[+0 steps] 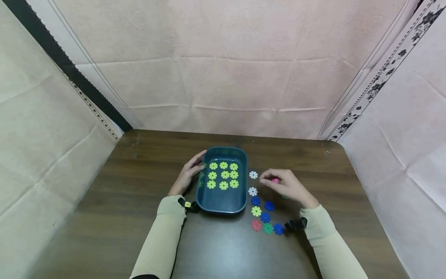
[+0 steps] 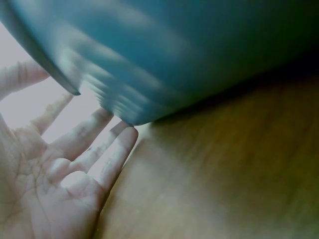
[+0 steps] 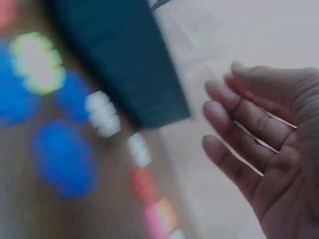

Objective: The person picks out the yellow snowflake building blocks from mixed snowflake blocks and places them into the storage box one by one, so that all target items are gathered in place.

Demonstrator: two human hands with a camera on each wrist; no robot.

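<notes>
A dark teal tray (image 1: 223,203) stands in the middle of a wooden table and holds several yellow-green snowflake discs (image 1: 223,175) in rows. My left hand (image 1: 189,172) lies against the tray's left side. In the left wrist view its straight fingers (image 2: 107,159) touch the tray's outer wall (image 2: 174,50). My right hand (image 1: 289,188) hovers to the right of the tray with relaxed fingers (image 3: 239,149) and holds nothing. A pink disc (image 1: 276,180) lies on the table by its fingertips.
Loose discs lie right of the tray: two white (image 1: 253,174), several blue (image 1: 268,205), one yellow-green (image 1: 256,211), one red (image 1: 256,225), one green (image 1: 267,228). The table (image 1: 139,201) is walled in by pale cloth on three sides.
</notes>
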